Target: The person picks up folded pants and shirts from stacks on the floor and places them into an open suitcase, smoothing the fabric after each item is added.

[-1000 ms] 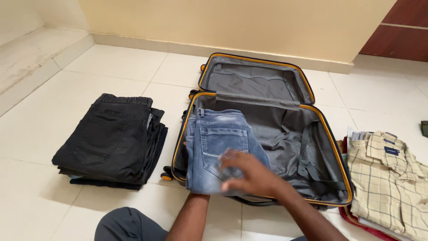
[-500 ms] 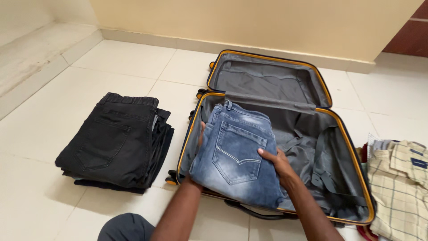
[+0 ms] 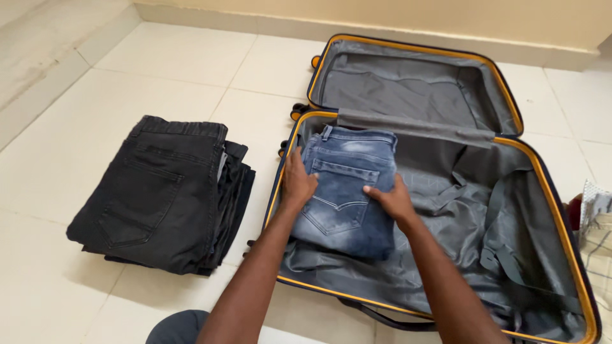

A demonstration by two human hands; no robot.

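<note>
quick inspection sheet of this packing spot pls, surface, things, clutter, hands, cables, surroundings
surface: pale tiled floor.
job's things: folded blue jeans lie flat in the left part of the open suitcase, which has grey lining and an orange rim.
clutter: stack of folded black jeans left of the suitcase; checked shirt at the right edge, mostly cut off.
hands: left hand and right hand both press flat on the blue jeans.
cables: nothing seen; grey straps lie loose in the suitcase.
surroundings: cream wall base behind.
</note>
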